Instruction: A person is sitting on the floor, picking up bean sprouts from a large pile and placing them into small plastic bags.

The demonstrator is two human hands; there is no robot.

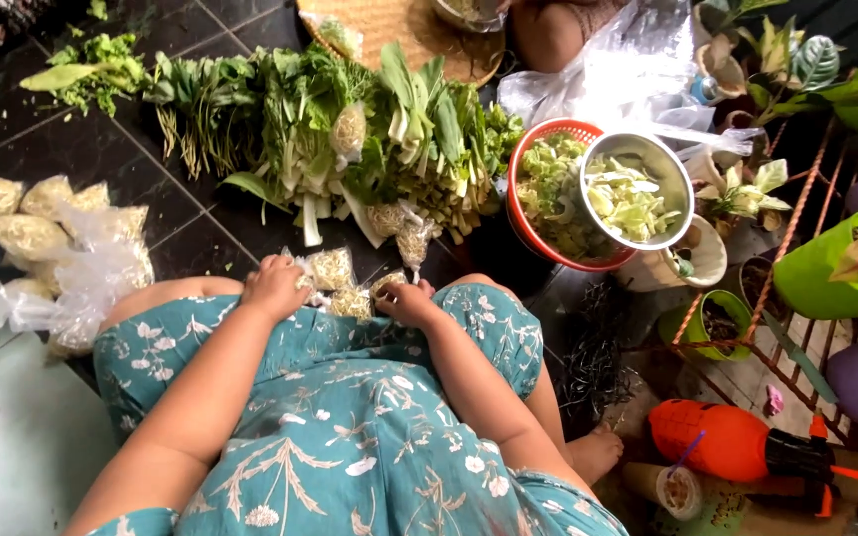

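I sit on the dark tiled floor in a teal flowered dress. My left hand (272,286) rests on my left knee, its fingers closed on a small clear bag of bean sprouts (330,268). Over my right knee, my right hand (407,301) grips another small sprout bag (386,285). One more such bag (350,303) lies between my hands. Just beyond them a row of leafy greens (350,129) lies on the floor, with more small sprout bags (412,241) at its near edge.
A red colander (533,149) of chopped greens holds a metal bowl (682,179) of cut leaves at right. Bagged sprouts (27,236) pile at left. Potted plants (826,273), an orange spray bottle (717,437) and a woven tray (399,30) surround the spot.
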